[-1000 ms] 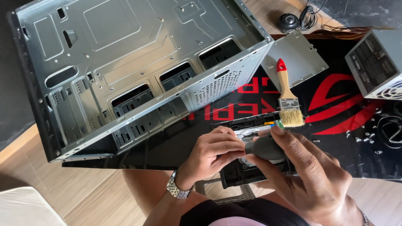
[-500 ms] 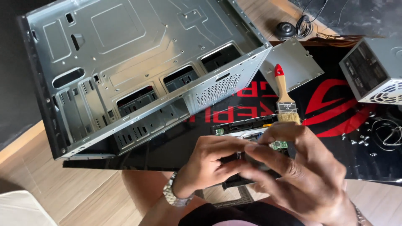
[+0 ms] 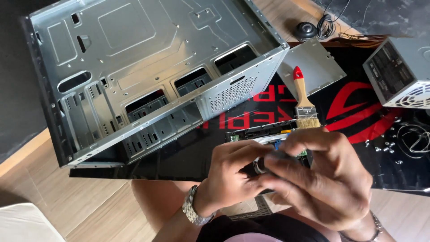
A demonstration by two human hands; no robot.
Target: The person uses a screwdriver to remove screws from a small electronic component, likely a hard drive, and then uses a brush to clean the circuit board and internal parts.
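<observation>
Nearest the camera, the left hand point(image 3: 228, 177), with a silver metal watch point(image 3: 193, 210) on its wrist, and the right hand point(image 3: 320, 179) met over a dark, flat computer part with a small green circuit board point(image 3: 264, 132). The fingers of both hands were curled and pinched around a small dark piece point(image 3: 264, 165) held between them just above that part; what the piece was could not be told, as the fingers hid most of it. The dark part lay near the front edge of the black desk mat with red markings point(image 3: 358, 112), partly under the hands.

Just beyond the right hand, a paintbrush with a pale wooden handle, red tip and light bristles point(image 3: 303, 101) lay on the mat, bristles toward the hands. Behind it a flat grey metal panel point(image 3: 313, 65) rested on the mat. To the left, an open grey steel computer case point(image 3: 148, 76) lay on its side, its front corner overhanging the mat's left part. Small screws point(image 3: 389, 139) and a coiled black cable point(image 3: 414, 136) lay scattered toward the mat's right edge, and a grey box-shaped power supply point(image 3: 401, 74) sat at the far right. Farthest off, a small round black object point(image 3: 305, 30) with a thin coiled wire rested on the wooden floor.
</observation>
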